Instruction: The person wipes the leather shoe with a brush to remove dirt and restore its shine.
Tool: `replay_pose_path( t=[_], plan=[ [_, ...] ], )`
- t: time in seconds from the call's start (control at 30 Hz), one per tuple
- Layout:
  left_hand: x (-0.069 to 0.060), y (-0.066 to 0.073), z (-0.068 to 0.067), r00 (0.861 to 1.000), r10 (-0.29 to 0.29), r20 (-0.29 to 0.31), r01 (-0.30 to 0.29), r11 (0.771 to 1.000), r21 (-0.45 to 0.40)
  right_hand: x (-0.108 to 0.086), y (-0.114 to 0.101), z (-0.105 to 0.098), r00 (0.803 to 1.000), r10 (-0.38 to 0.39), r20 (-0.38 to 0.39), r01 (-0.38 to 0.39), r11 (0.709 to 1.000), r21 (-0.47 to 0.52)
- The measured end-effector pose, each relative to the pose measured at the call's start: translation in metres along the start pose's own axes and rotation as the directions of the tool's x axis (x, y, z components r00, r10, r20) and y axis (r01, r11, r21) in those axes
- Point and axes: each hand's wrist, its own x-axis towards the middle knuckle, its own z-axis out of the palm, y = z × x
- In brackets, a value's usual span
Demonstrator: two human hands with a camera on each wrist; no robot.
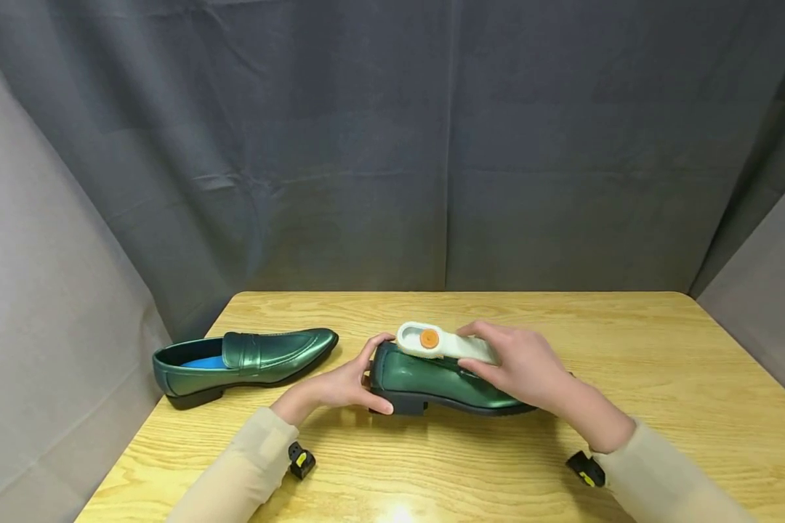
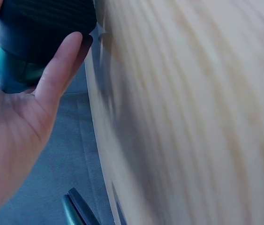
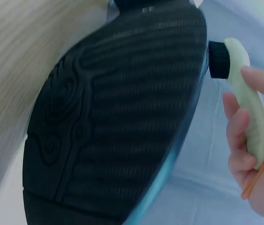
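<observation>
A shiny green loafer (image 1: 458, 381) is held a little over the table, its heel to the left and its toe to the right. My left hand (image 1: 347, 383) grips the heel end, thumb on the heel block; the left wrist view shows this hand (image 2: 24, 112) around the dark heel (image 2: 47, 28). My right hand (image 1: 520, 363) holds a pale-handled brush (image 1: 448, 345) with an orange button over the shoe's upper. In the right wrist view, fingers of the hand (image 3: 258, 136) wrap the handle (image 3: 251, 108), its dark bristles (image 3: 219, 60) at the shoe's edge, beside the ridged sole (image 3: 122, 108).
A second green loafer (image 1: 268, 359) with a blue insole stands at the table's left edge, toe pointing right. The wooden table (image 1: 661, 378) extends right of the hands. Grey curtains (image 1: 366, 145) hang behind and at both sides.
</observation>
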Motion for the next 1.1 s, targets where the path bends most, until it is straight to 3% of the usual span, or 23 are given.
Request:
replay_pose_path(
  t=[0.2, 0.33, 0.47, 0.6, 0.83, 0.97, 1.1],
  plan=[
    [0.001, 0.002, 0.001, 1.0, 0.016, 0.006, -0.016, 1.0, 0.012, -0.004, -0.017, 0.003, 0.984, -0.174, 0.038, 0.172, 0.985, 0.03],
    [0.001, 0.002, 0.001, 1.0, 0.024, 0.014, -0.024, 1.0, 0.009, -0.006, -0.023, 0.006, 0.974, -0.198, 0.111, 0.193, 0.98, 0.05],
    [0.001, 0.002, 0.001, 0.999, 0.038, 0.018, -0.038, 0.999, 0.018, -0.009, -0.024, 0.009, 0.968, -0.185, 0.171, 0.178, 0.982, 0.056],
    [0.001, 0.002, 0.001, 1.0, 0.018, 0.005, -0.018, 0.999, 0.028, -0.009, -0.02, 0.007, 0.973, -0.153, 0.175, 0.142, 0.987, 0.072],
    [0.001, 0.001, 0.001, 1.0, 0.005, -0.006, -0.005, 1.0, 0.026, -0.002, 0.001, -0.005, 0.998, -0.026, 0.059, 0.027, 1.0, -0.005],
    [0.001, 0.001, 0.0, 1.0, 0.003, -0.001, -0.003, 1.0, 0.022, -0.002, 0.011, -0.009, 0.998, 0.061, -0.004, -0.061, 0.997, -0.044],
    [0.001, 0.0, -0.001, 1.0, 0.004, -0.004, -0.004, 0.999, 0.034, -0.005, 0.011, -0.009, 1.0, 0.01, -0.005, -0.01, 1.0, -0.017]
  ],
)
